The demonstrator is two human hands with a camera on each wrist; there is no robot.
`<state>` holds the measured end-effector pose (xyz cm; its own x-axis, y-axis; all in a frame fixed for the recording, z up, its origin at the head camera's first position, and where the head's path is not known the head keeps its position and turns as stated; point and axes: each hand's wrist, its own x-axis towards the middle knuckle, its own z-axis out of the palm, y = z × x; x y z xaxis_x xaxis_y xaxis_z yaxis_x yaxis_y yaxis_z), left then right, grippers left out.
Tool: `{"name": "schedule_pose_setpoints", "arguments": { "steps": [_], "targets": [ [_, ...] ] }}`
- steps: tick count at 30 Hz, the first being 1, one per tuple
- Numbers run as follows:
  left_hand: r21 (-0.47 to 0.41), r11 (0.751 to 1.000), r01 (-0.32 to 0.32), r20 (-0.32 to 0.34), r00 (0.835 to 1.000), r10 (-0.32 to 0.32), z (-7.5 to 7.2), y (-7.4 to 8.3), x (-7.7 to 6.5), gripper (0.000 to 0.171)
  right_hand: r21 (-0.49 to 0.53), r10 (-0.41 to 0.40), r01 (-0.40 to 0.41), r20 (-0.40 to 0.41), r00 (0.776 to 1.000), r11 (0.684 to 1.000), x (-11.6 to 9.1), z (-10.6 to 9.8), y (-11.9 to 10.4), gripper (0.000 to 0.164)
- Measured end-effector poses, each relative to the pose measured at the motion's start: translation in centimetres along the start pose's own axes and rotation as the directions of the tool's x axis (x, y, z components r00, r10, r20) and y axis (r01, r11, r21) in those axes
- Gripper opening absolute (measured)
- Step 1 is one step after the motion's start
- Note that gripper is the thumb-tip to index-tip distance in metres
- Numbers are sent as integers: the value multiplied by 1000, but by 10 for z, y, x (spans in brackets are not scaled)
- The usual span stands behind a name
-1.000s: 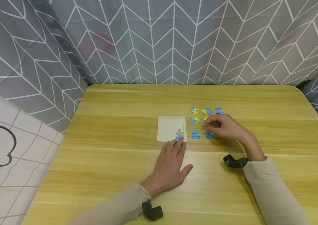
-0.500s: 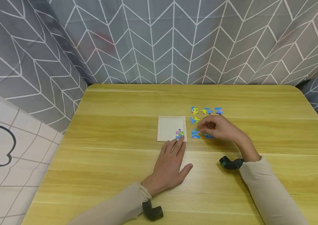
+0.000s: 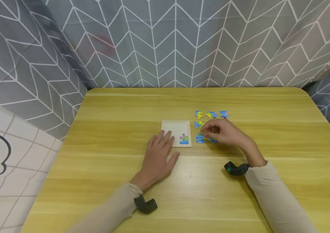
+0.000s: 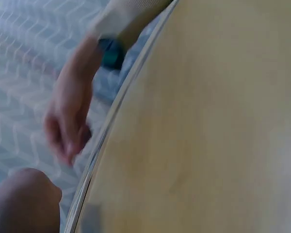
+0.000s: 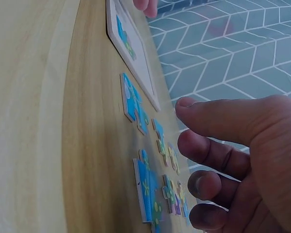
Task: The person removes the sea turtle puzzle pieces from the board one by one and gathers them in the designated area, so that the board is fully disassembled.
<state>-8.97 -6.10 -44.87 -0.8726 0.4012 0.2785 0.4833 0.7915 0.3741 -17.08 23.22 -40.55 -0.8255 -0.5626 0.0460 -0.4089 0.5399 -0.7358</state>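
A pale square puzzle tray (image 3: pixel 185 124) lies on the table, with one puzzle piece (image 3: pixel 184 139) in its front right corner. My left hand (image 3: pixel 156 157) is spread flat, its fingertips over the tray's front left part. Right of the tray, blue and yellow puzzle pieces (image 3: pixel 200 138) lie in rows. My right hand (image 3: pixel 223 131) hovers over them, fingers loosely bent and hiding some. In the right wrist view nothing shows between thumb and fingers (image 5: pixel 213 116), and a blue piece (image 5: pixel 145 187) lies on the table below them.
The wooden table (image 3: pixel 118 106) reaches back to a grey patterned curtain (image 3: pixel 165 45). Each wrist carries a black camera, such as the right wrist camera (image 3: pixel 236 168). A white tiled surface (image 3: pixel 22 155) lies at the left.
My left hand has slid left, off the piece in the tray's corner, to the tray's left part. My right hand has moved slightly left over the loose pieces. The head view has shifted a little.
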Motion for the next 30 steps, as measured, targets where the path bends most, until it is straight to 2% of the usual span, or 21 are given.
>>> {"name": "schedule_pose_setpoints", "arguments": {
  "steps": [3, 7, 11, 16, 21, 27, 30],
  "targets": [
    [-20, 999, 47, -24, 999, -48, -7, -19, 2, 53, -1, 4, -4, 7, 1000, 1000, 1, 1, -1, 15],
    [-50, 997, 55, -43, 997, -57, -12, -36, 4, 44, 5, 3, -3, 8, 1000, 1000, 2, 2, -2, 16],
    [-71, 997, 40, -65, 997, -45, -10, -44, 6, 37, 13, -8, 8, -7, 1000, 1000, 3, 5, -4, 17],
    [-84, 996, 23, -93, 995, -31, -8, -45, 7, 34, -7, -29, 29, -17, 999, 1000, 7, 15, -8, 23],
    [-63, 998, -31, -115, 993, 24, -8, -43, 8, 31, -58, -14, 14, -9, 1000, 998, 12, 30, -15, 27],
    [-58, 990, -126, -113, 986, 119, -5, -42, 11, 27, -160, -90, 86, -17, 996, 983, 20, 45, -21, 30],
    [-56, 983, -172, -97, 981, 166, -4, -41, 12, 26, -197, -103, 94, -36, 994, 976, 22, 48, -21, 31]
  ]
}}
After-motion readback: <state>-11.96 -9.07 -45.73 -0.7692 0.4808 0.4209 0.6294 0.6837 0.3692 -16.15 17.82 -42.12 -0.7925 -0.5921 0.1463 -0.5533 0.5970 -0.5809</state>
